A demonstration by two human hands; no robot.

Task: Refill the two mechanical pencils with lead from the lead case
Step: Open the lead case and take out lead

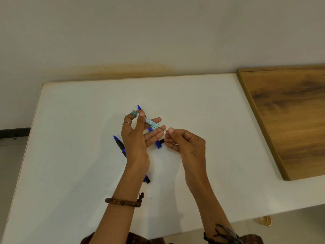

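Observation:
My left hand [136, 138] holds a slim green see-through lead case [146, 120] between thumb and fingers, tilted down to the right above the table. Thin lead [162, 128] sticks out of its lower end. My right hand [184, 141] pinches that lead with thumb and forefinger. One blue mechanical pencil [154, 138] lies on the white table [70, 138] under my left fingers, its tip pointing away. A second blue and black pencil [119, 144] lies to the left, mostly hidden by my left wrist. A small black piece [161, 140] lies beside the first pencil's near end.
A wooden board [290, 120] covers the table's right side. The wall runs along the table's far edge. The table's front edge cuts diagonally at the lower right, with a roll of tape [265, 221] on the floor below it.

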